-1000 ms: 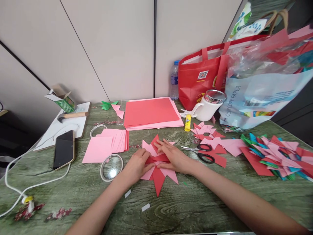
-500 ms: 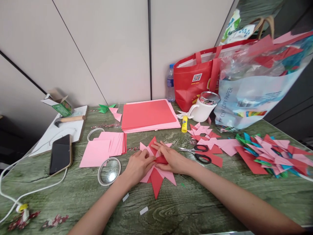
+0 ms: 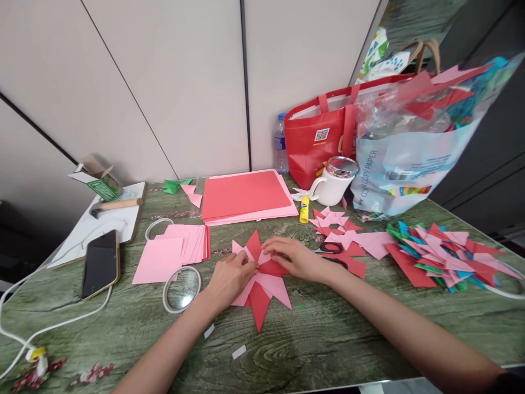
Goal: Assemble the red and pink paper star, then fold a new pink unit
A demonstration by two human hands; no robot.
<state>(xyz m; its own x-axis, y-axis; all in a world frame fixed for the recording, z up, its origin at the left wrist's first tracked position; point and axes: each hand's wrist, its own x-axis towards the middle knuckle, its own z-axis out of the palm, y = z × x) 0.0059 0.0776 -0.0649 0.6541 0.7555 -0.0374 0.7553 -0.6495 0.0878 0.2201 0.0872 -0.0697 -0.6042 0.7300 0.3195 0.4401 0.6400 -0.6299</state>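
A red and pink folded paper star [image 3: 261, 314] lies flat on the green table in front of me. My left hand [image 3: 233, 275] is closed at its left side, with fingertips pressed together on the folds near the centre. Over the star's upper right arches my right hand [image 3: 301, 261], fingers apart and thumb lower down; whether its fingertips touch the paper is hard to tell. Part of the star is hidden beneath both hands. Black-handled scissors [image 3: 331, 248] lie just past my right hand, partly covered by it.
Pink paper squares [image 3: 158, 260] and a tape roll [image 3: 165, 293] lie left. Paper sheets [image 3: 246, 194], a glue stick [image 3: 304, 210] and a white mug [image 3: 334, 186] stand behind. Folded pieces [image 3: 447, 254] pile up right. A phone [image 3: 100, 262] and hammer [image 3: 118, 204] are far left.
My right hand has lifted and shifted right from the star's middle, uncovering more of its red and pink folds. My left hand stays on the star. The view has shifted slightly.
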